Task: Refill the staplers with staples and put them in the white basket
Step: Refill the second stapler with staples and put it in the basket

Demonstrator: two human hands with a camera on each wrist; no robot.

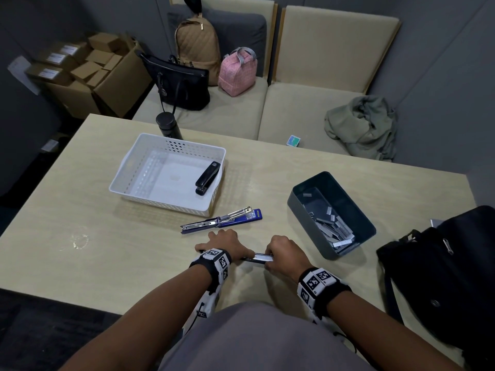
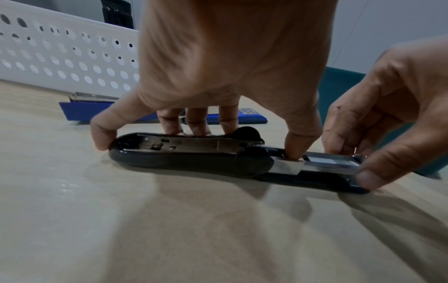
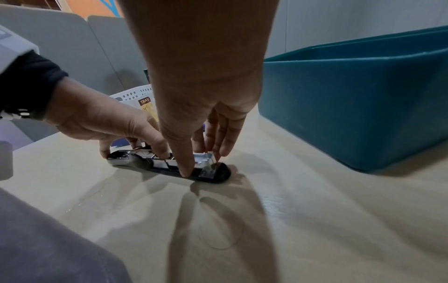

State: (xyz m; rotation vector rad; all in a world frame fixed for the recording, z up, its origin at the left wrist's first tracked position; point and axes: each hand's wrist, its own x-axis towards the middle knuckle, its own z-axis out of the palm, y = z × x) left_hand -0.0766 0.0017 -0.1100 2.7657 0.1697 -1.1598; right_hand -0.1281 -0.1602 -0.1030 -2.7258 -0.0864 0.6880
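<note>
Lying opened flat on the pale wooden table (image 1: 80,199), just nearer the person than the white perforated plastic basket (image 1: 126,167), the black plastic stapler (image 2: 189,159) is gripped by the left hand (image 2: 218,86). The right hand (image 3: 194,107) pinches its metal magazine (image 2: 329,162). Misaligned staples may jam if forced.

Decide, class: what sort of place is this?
Probably an office break or meeting corner: a table with staplers, a cushioned bench holding bags, and cardboard boxes stacked by grey walls.
</note>
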